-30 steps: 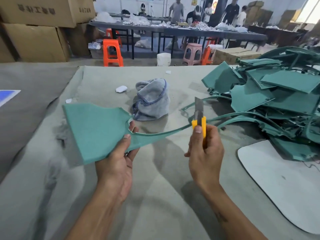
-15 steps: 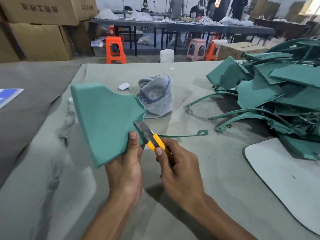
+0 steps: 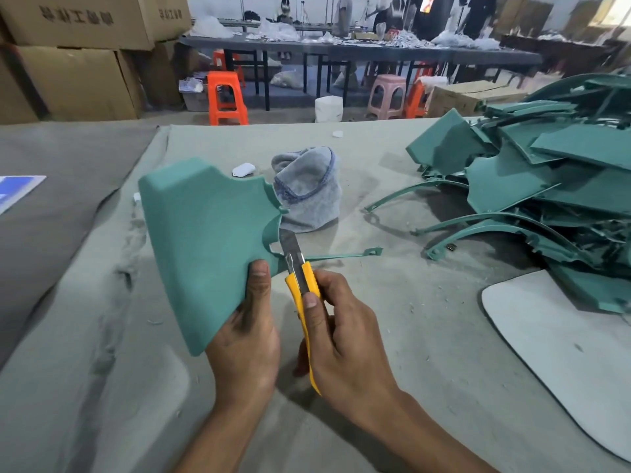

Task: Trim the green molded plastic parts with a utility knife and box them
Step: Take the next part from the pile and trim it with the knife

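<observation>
A grey cloth-covered work table (image 3: 392, 387) fills the foreground of a workshop, with stacked cardboard boxes (image 3: 78, 56) at the far left and a long dark table (image 3: 358, 51) behind, where several people stand. On the right side of the work table lies a heap of green molded parts (image 3: 546, 186), its curved strips spilling toward the middle; just in front of the heap lies a white oval board (image 3: 560, 336). Orange plastic stools (image 3: 227, 97) and a pink stool (image 3: 387, 95) stand on the floor beyond the table edge. A person's left hand (image 3: 247, 343) grips the lower edge of a green molded panel (image 3: 201, 240), thumb pressed on its face, holding it tilted above the table. The panel hides part of a crumpled grey towel (image 3: 312, 191) lying behind it. The right hand (image 3: 341, 336) is wrapped around a yellow utility knife (image 3: 302, 285), thumb on the handle, blade against the panel's notched right edge. A thin green strip (image 3: 345, 256) runs rightward from that edge. A small white object (image 3: 243, 169) sits beside the towel.
</observation>
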Demonstrator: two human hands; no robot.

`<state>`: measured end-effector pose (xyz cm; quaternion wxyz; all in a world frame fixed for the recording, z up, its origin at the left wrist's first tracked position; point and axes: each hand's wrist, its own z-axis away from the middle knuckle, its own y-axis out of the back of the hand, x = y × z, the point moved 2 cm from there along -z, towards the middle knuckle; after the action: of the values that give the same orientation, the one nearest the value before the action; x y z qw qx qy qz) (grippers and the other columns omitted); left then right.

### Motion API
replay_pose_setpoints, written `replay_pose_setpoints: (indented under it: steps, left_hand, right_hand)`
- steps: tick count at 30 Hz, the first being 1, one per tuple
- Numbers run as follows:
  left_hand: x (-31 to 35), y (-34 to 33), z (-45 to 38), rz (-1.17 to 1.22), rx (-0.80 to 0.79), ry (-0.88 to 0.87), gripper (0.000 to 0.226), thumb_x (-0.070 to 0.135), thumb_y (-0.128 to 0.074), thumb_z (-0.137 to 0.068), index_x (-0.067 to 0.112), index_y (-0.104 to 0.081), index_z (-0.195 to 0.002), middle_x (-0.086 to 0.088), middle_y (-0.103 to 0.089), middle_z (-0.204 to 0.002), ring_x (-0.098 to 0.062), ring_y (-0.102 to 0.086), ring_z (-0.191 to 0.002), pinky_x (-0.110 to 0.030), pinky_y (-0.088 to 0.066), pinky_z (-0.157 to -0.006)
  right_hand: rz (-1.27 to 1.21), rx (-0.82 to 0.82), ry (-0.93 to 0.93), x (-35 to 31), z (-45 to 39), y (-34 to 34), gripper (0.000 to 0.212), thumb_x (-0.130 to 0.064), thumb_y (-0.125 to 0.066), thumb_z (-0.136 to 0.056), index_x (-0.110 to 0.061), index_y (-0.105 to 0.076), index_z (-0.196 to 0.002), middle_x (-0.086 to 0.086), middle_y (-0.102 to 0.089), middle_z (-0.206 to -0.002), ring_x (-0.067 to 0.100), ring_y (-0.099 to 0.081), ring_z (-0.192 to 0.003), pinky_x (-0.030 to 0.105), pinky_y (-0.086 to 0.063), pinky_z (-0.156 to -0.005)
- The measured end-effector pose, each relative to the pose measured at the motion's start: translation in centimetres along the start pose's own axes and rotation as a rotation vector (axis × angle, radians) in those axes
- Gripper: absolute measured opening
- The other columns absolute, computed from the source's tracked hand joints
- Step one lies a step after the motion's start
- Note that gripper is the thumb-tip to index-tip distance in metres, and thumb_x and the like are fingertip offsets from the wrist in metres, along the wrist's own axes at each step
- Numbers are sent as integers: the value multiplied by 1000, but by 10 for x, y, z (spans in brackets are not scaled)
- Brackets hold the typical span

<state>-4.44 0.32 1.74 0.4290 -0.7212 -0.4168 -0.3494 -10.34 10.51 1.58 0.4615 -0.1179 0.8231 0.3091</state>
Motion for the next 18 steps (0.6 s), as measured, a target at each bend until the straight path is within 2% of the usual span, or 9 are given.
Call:
replay_pose_setpoints:
  steps: [3,6,8,10,12,14,15,18]
  left_hand:
    - [0,1,1,-1,-16,-3,23,37,-66,-97,56,-69,-109,38,-64,-123,9,-56,-124,-5,-37,-101]
    - [4,-2,2,-45,-39,-5,33,39,-65,-97,71,-62,-106,46,-60,-119,16,-54,-121,-1,-35,-99]
    - [5,-3,1,-46,-37,-15,31,42,-65,-96,71,-62,-107,45,-60,-120,15,-54,-122,-2,-36,-100]
    - [3,-2,0,-27,-21,-38,28,42,-66,-96,65,-64,-112,39,-62,-124,10,-56,-124,-6,-38,-102]
    - [-2,1,-2,4,-4,-23,23,47,-65,-96,56,-67,-118,30,-64,-130,3,-56,-128,-17,-39,-111]
    - [-5,4,-4,35,31,21,29,54,-67,-93,47,-68,-121,17,-64,-137,-8,-55,-134,-38,-38,-119]
    - [-10,6,-7,62,35,35,32,54,-68,-93,46,-68,-123,11,-63,-140,-14,-54,-136,-47,-37,-119]
    - [-9,10,-15,120,38,25,36,53,-71,-91,54,-64,-126,2,-59,-146,-27,-50,-140,-59,-33,-117]
  right_hand:
    - [-30,14,-6,1,0,1,15,-45,-40,-109,-41,-52,-115,-4,-67,-86,22,-66,-59,51,-55,-60]
    - [-59,-5,-8,0,1,1,14,-42,-40,-109,-39,-53,-114,1,-63,-79,24,-65,-53,47,-54,-53]
    - [-114,-14,-28,0,0,3,15,-40,-41,-109,-37,-56,-113,5,-61,-78,22,-63,-46,35,-52,-44]
    - [-145,-15,-55,2,-1,4,17,-39,-43,-108,-35,-59,-112,5,-61,-82,22,-62,-42,30,-49,-42]
    - [-115,-9,-74,6,-4,4,16,-38,-44,-108,-35,-60,-112,3,-63,-84,22,-62,-44,36,-52,-45]
    - [-20,29,-106,13,-9,7,14,-35,-46,-109,-33,-60,-110,0,-65,-83,24,-64,-54,47,-55,-55]
    - [55,66,-121,18,-12,10,13,-33,-47,-109,-31,-60,-110,-2,-65,-82,22,-64,-59,48,-55,-60]
    - [225,175,-73,24,-18,22,15,-32,-49,-109,-28,-61,-116,-10,-61,-76,12,-54,-62,36,-46,-60]
